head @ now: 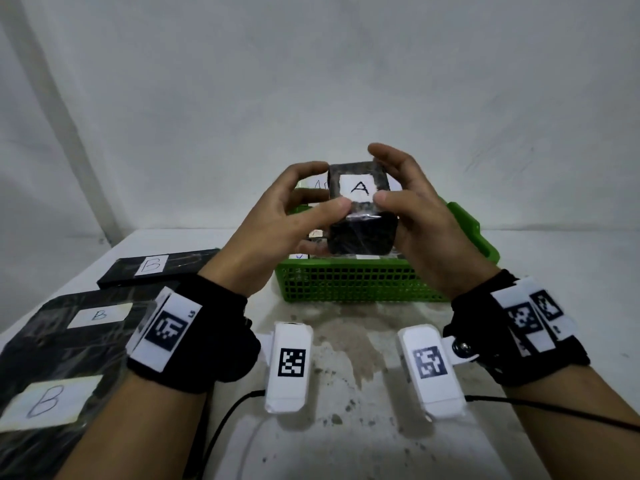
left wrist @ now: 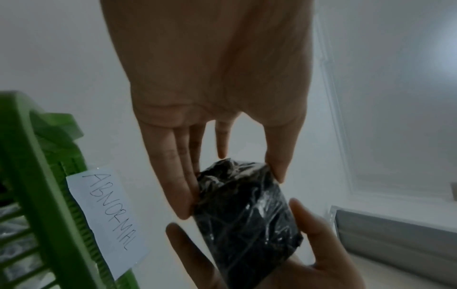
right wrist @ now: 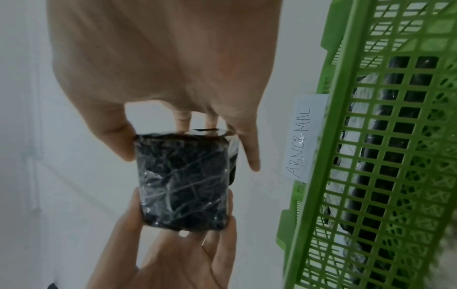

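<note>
A small black block wrapped in clear film (head: 360,220), with a white label marked "A" facing me, is held up above the green mesh basket (head: 346,285). My left hand (head: 327,187) grips its left side between thumb and fingers. My right hand (head: 379,173) grips its right side the same way. In the left wrist view the block (left wrist: 247,215) sits between my left hand's thumb and fingers (left wrist: 183,185). The right wrist view shows the block (right wrist: 183,181) pinched from both ends, with the left hand (right wrist: 173,254) below it.
The basket (right wrist: 371,156) holds other black wrapped packages and carries a paper label reading "ABNORMAL" (left wrist: 108,221). Three flat black packages marked "B" (head: 152,265) (head: 86,317) (head: 45,403) lie on the white stained table (head: 346,358) at the left. A white wall stands behind.
</note>
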{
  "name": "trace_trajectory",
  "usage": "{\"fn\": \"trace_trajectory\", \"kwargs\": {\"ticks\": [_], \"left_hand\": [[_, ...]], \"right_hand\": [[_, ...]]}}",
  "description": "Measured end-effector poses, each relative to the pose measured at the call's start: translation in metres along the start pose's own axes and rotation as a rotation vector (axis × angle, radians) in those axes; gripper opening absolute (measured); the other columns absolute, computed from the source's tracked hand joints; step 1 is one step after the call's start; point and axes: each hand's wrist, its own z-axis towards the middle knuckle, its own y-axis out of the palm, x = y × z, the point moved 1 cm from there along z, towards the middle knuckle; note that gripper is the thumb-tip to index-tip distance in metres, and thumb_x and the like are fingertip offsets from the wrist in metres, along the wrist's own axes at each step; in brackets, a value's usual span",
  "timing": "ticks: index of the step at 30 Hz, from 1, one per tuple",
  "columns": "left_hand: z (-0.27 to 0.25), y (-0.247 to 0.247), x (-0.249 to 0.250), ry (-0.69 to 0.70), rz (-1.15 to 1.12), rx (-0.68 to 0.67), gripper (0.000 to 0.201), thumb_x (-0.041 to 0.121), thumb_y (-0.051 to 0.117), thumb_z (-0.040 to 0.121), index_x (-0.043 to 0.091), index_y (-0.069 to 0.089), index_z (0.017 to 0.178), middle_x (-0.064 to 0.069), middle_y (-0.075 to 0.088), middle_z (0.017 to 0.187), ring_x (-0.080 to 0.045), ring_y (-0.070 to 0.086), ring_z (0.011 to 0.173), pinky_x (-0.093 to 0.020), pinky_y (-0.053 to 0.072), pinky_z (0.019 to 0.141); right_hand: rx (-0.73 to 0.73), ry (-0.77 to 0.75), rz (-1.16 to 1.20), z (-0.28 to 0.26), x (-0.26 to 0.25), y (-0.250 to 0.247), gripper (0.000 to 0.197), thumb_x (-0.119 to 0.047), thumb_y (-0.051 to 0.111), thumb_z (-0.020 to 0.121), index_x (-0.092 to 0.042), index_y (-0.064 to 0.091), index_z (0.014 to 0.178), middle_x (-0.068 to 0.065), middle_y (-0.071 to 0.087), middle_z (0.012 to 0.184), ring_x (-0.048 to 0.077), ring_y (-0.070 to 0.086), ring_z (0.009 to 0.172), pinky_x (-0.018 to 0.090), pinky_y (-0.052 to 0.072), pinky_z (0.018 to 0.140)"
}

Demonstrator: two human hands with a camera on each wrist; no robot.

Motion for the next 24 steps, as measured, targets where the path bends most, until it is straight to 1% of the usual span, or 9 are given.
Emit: {"fn": "trace_trajectory", "kwargs": {"ticks": [3,6,10,12,15,17,19,22,24], "left_hand": [[-0.002,0.001,0.000,0.106,0.050,-0.029,0.065,0.027,0.076,0.075,0.031,0.049,0.134,0.001,0.062,0.127,-0.015,0.072,0.092,-0.032,0.059,0.068],[-0.003,-0.001,0.000,0.165,0.129,-0.053,0.071,0.025,0.080,0.072,0.033,0.049,0.135,0.008,0.058,0.132,-0.012,0.069,0.092,-0.028,0.057,0.072],[-0.003,0.001,-0.003,0.168,0.165,-0.070,0.073,0.026,0.081,0.073,0.035,0.046,0.137,0.011,0.054,0.135,-0.011,0.068,0.095,-0.030,0.058,0.078],[-0.002,0.000,-0.004,0.147,0.136,-0.037,0.069,0.031,0.078,0.078,0.032,0.045,0.139,0.008,0.054,0.135,-0.012,0.069,0.095,-0.029,0.057,0.076],[0.001,-0.006,-0.006,0.080,0.095,0.002,0.069,0.032,0.078,0.076,0.029,0.046,0.138,0.001,0.061,0.129,-0.020,0.070,0.102,-0.037,0.059,0.083],[0.002,-0.009,-0.006,0.083,0.020,0.009,0.075,0.020,0.082,0.071,0.023,0.047,0.137,-0.004,0.068,0.116,-0.020,0.071,0.095,-0.034,0.059,0.080],[0.002,-0.009,-0.005,0.132,-0.025,0.022,0.080,0.012,0.086,0.068,0.022,0.046,0.137,-0.007,0.072,0.108,-0.019,0.070,0.093,-0.029,0.056,0.078],[0.001,-0.007,-0.004,0.224,0.009,0.013,0.084,0.010,0.085,0.068,0.022,0.042,0.138,-0.008,0.069,0.114,-0.019,0.067,0.102,-0.031,0.054,0.089],[0.002,-0.005,-0.004,0.269,0.058,-0.001,0.084,0.002,0.082,0.069,0.021,0.040,0.139,-0.008,0.066,0.117,-0.018,0.065,0.109,-0.034,0.051,0.097]], "right_hand": [[0.026,0.111,-0.007,0.001,0.002,-0.004,0.053,-0.024,0.061,0.084,-0.025,0.053,0.136,0.008,0.062,0.137,0.034,0.062,0.123,0.052,0.058,0.091],[0.060,0.157,0.003,0.001,0.005,-0.004,0.049,-0.020,0.063,0.081,-0.013,0.058,0.130,0.018,0.069,0.123,0.034,0.069,0.103,0.047,0.062,0.078],[0.137,0.047,-0.062,0.001,0.005,0.000,0.044,-0.010,0.065,0.077,-0.010,0.063,0.121,0.006,0.072,0.096,0.019,0.070,0.082,0.032,0.058,0.063],[0.133,0.023,-0.090,-0.001,0.005,0.001,0.041,-0.003,0.069,0.082,-0.011,0.062,0.122,0.004,0.072,0.099,0.018,0.072,0.085,0.031,0.059,0.064],[0.088,0.047,-0.085,-0.002,0.004,-0.001,0.049,0.002,0.069,0.086,-0.012,0.056,0.132,0.007,0.069,0.115,0.018,0.072,0.095,0.032,0.060,0.071],[0.056,0.082,-0.068,-0.003,0.001,-0.001,0.057,-0.008,0.067,0.083,-0.016,0.053,0.137,0.009,0.066,0.129,0.021,0.070,0.107,0.037,0.060,0.079],[0.035,0.130,-0.052,-0.005,-0.004,0.000,0.051,-0.030,0.059,0.087,-0.021,0.055,0.137,0.005,0.066,0.134,0.023,0.066,0.116,0.043,0.058,0.089],[0.030,0.202,-0.024,-0.008,-0.008,-0.002,0.057,-0.059,0.043,0.091,-0.027,0.061,0.134,-0.001,0.069,0.130,0.025,0.065,0.121,0.048,0.056,0.096],[0.011,0.235,-0.037,-0.008,-0.008,-0.004,0.065,-0.065,0.037,0.092,-0.027,0.057,0.140,0.005,0.066,0.136,0.030,0.063,0.124,0.051,0.055,0.096]]}}
